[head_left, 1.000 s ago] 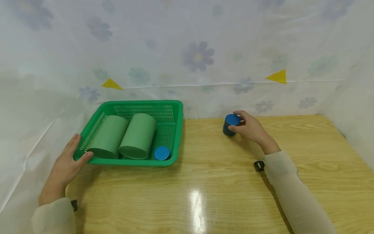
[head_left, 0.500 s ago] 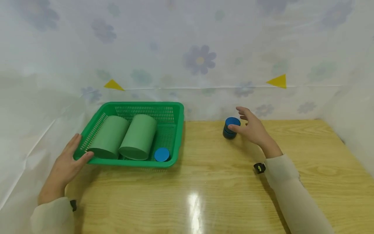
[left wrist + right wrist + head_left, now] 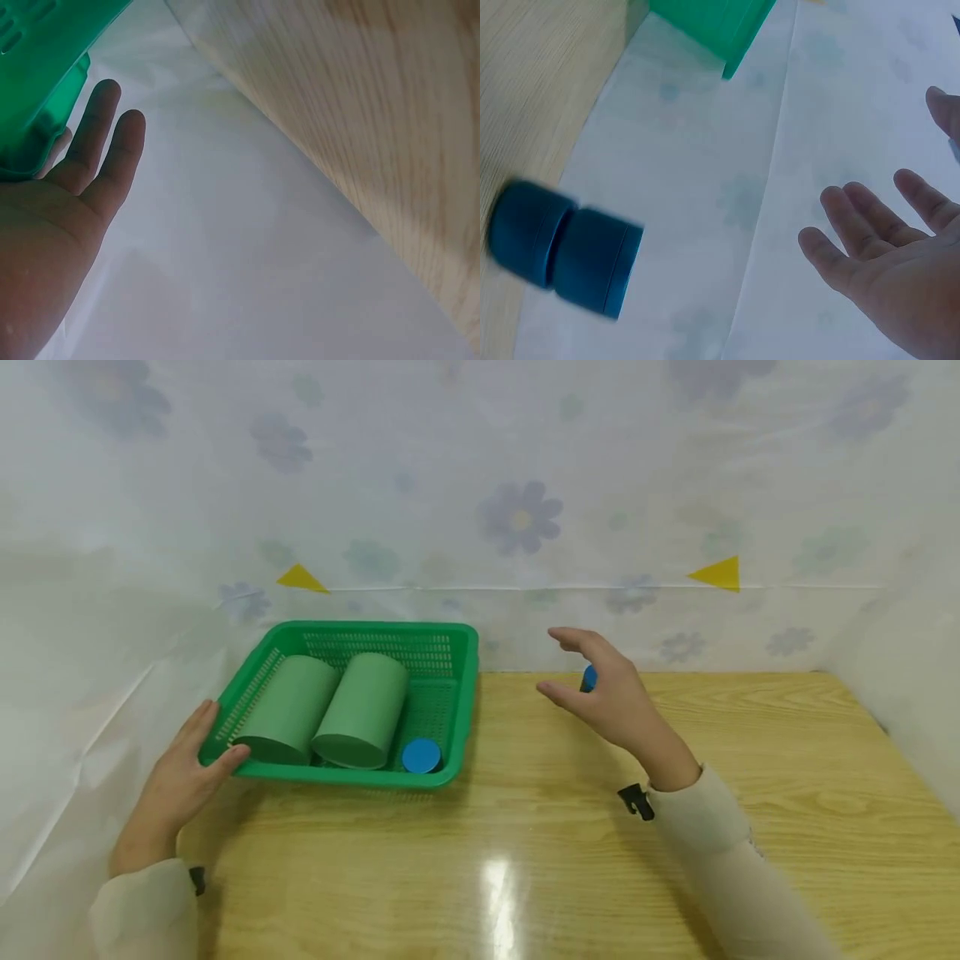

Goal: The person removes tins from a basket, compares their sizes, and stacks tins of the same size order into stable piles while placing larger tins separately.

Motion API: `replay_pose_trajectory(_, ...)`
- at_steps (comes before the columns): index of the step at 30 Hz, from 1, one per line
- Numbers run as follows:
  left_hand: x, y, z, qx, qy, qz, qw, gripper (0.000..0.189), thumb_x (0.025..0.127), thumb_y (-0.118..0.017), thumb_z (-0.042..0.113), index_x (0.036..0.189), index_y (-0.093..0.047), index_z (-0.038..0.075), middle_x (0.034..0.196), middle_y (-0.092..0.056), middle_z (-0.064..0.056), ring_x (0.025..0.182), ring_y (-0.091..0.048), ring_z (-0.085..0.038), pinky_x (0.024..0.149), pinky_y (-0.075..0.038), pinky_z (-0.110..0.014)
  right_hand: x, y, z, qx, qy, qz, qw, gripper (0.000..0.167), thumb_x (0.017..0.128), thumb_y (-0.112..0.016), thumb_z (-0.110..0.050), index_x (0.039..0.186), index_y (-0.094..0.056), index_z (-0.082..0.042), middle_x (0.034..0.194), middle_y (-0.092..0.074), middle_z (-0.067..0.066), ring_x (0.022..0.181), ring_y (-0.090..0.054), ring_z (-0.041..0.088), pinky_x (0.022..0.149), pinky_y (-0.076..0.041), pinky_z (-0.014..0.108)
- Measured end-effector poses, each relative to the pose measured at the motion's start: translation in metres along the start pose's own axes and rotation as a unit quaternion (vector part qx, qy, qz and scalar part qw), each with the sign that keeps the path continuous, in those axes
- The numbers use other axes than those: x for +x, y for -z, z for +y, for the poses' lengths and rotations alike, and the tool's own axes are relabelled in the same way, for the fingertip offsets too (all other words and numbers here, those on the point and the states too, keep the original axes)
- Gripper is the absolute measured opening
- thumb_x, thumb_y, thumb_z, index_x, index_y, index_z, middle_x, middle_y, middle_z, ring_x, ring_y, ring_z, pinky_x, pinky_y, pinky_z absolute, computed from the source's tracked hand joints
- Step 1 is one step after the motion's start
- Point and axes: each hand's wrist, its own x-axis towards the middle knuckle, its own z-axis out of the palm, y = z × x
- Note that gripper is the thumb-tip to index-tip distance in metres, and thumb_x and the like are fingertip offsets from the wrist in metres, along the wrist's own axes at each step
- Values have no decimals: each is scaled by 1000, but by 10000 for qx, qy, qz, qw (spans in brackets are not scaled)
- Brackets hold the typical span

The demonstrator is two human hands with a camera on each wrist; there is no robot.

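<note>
My left hand [image 3: 176, 781] rests at the near left corner of the green plastic basket [image 3: 337, 775], thumb over the rim. In the left wrist view its visible fingers stretch out straight beside the basket's wall. Two pale green cylinders [image 3: 363, 710] lie side by side in the basket, with a small round blue jar [image 3: 422, 757] at its near right corner. My right hand [image 3: 615, 697] hovers with nothing in it, thumb and fingers spread apart. Behind it, mostly hidden in the head view, stand two stacked blue lidded jars [image 3: 594, 259], apart from the fingers in the right wrist view.
The wood-grain table [image 3: 390, 877] ends at a white flowered sheet [image 3: 420, 468] hanging along the back and sides. Two yellow triangles [image 3: 716, 574] mark the back sheet.
The right hand has let go of the upper blue jar, spread its fingers and moved left in front of the stack. The left hand stays at the basket's corner.
</note>
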Motion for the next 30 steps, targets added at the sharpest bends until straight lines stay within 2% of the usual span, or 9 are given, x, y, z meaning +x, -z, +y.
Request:
replay_pose_trajectory(3,1,-1,0,-18,-5,-9,10000,83,105,-53,40,163,-2,9,168,4,-16,148,0,-53,108,-7,-77,5,-13,-9,109,146,-185,9997,66,94,-76,-23,151,-47,-11,150,-47,8,133,-47,28,105,-41,53)
replay_pose_trajectory(8,1,0,1,-41,-2,-8,10000,83,105,-53,40,163,-2,11,168,3,-16,148,1,-52,108,-7,-77,14,-34,-21,230,158,-617,9977,68,94,-76,-29,153,-45,-13,150,-47,7,132,-47,27,103,-43,53)
replay_pose_trajectory(13,0,1,3,-35,6,4,10000,83,105,-53,40,164,-1,12,168,3,-16,148,1,-52,108,-7,-77,24,-58,-32,147,-117,-1254,9919,79,93,-75,-39,158,-35,-20,158,-37,4,141,-39,27,108,-39,53)
replay_pose_trajectory(17,0,1,3,-45,-1,9,10000,84,105,-54,41,163,-2,11,168,2,-17,148,0,-51,108,-7,-77,32,-81,-43,-282,-72,-1669,9855,87,90,-78,-41,160,-31,-19,159,-34,7,146,-32,28,113,-35,51)
replay_pose_trajectory(21,1,1,2,-65,-39,46,10000,84,105,-54,42,163,-4,8,168,1,-18,148,-1,-51,109,-8,-76,41,-105,-51,-878,319,-1914,9771,91,87,-81,-40,159,-32,-15,154,-41,12,139,-41,31,110,-39,49)
replay_pose_trajectory(23,1,0,2,-76,-62,77,9999,84,105,-54,42,163,-5,8,168,0,-19,149,-1,-51,109,-8,-76,45,-115,-54,-1236,486,-2125,9681,95,86,-82,-42,160,-29,-15,150,-45,12,133,-47,30,108,-42,45)
replay_pose_trajectory(25,1,0,2,-67,-80,96,9999,84,105,-54,42,163,-5,7,167,-1,-20,148,-2,-51,109,-8,-75,49,-123,-56,-1672,616,-2399,9543,103,84,-82,-45,162,-23,-14,147,-48,13,132,-49,29,110,-39,44)
replay_pose_trajectory(30,0,0,3,-60,-76,86,9999,84,105,-54,43,163,-5,7,167,0,-20,148,-1,-52,109,-8,-76,59,-137,-64,-2527,521,-3058,9165,119,80,-81,-55,165,-6,-18,146,-51,13,133,-49,28,117,-27,50)
